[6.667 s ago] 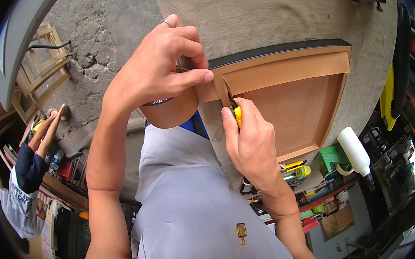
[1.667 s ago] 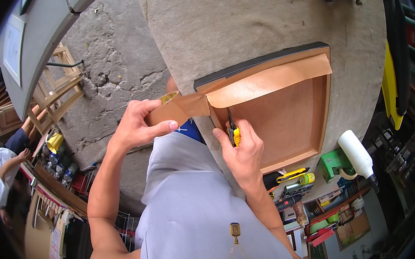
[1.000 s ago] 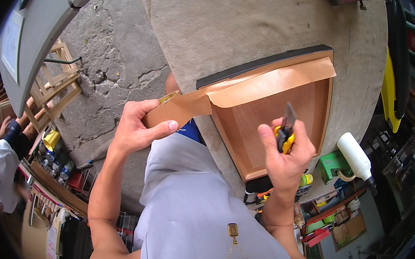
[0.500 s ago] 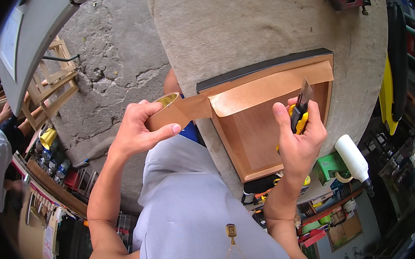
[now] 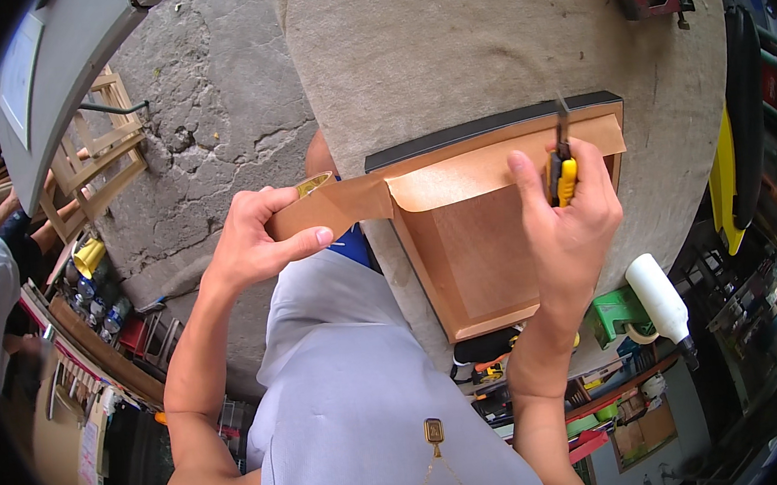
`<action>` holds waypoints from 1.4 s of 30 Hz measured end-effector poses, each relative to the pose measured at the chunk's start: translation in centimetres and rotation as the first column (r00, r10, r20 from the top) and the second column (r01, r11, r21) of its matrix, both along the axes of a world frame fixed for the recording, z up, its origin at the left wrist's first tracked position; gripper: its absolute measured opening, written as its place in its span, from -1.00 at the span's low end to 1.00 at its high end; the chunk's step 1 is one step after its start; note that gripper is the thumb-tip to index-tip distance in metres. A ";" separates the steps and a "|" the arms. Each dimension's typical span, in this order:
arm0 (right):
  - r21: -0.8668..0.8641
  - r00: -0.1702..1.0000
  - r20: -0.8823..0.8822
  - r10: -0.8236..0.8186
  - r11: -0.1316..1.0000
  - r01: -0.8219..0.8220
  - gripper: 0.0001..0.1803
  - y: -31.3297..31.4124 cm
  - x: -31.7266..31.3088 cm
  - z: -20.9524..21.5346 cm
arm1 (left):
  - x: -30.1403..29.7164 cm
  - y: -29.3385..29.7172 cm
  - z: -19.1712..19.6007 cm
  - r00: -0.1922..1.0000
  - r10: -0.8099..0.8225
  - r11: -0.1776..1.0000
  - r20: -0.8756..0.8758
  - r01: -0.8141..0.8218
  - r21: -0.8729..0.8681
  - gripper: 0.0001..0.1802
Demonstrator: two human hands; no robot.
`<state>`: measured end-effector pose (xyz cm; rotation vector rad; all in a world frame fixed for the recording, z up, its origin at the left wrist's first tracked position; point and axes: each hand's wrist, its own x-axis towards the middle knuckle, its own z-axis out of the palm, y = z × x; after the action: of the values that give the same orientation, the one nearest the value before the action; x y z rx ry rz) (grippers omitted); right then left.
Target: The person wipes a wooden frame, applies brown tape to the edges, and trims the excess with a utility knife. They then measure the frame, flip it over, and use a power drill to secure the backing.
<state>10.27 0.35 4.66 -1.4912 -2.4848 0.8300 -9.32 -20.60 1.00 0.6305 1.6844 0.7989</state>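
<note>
Since half a second earlier, the right hand [image 5: 570, 227] had carried the yellow-and-black utility knife [image 5: 561, 172] from the middle of the frame's right side up to its far right corner, where the blade tip now rested at the dark far edge. Judging by that, a fresh cut along the tape's far right end was about to begin.

The grey carpet-covered worktable [image 5: 445, 43] was one, filling the far scene. On it lay one brown paper-backed picture frame [image 5: 487, 262] with a black rim, near the table's right part. One wide strip of brown paper tape [image 5: 457, 176] ran along the frame's far edge and out past its left corner. The left hand [image 5: 263, 235] pinched that free left end between thumb and curled fingers, holding it taut. The right hand's fingers were wrapped tightly round the knife handle. One white plastic bottle [image 5: 657, 297] stood below at the near right. Two hands were working.
</note>
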 end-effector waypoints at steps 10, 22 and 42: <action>0.068 0.946 0.061 0.317 0.945 -0.321 -0.61 -0.8 -3.6 -1.2 | 0.4 -0.2 0.0 0.944 0.175 0.981 0.281 -0.142 -0.132 -0.67; 0.105 0.917 0.179 0.357 0.919 -0.379 -0.60 -2.3 -4.6 -0.3 | 1.0 -0.4 -0.1 0.916 0.212 0.976 0.339 -0.179 -0.127 -0.69; -0.253 0.963 0.061 0.264 0.937 -0.241 -0.72 -10.2 -1.9 -0.2 | 1.6 0.3 0.1 0.970 0.213 0.977 0.118 -0.211 -0.028 -0.57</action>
<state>8.40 -9.82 4.48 -1.3188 -2.7716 1.1721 -7.70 -20.34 1.10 0.3872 1.6631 0.9554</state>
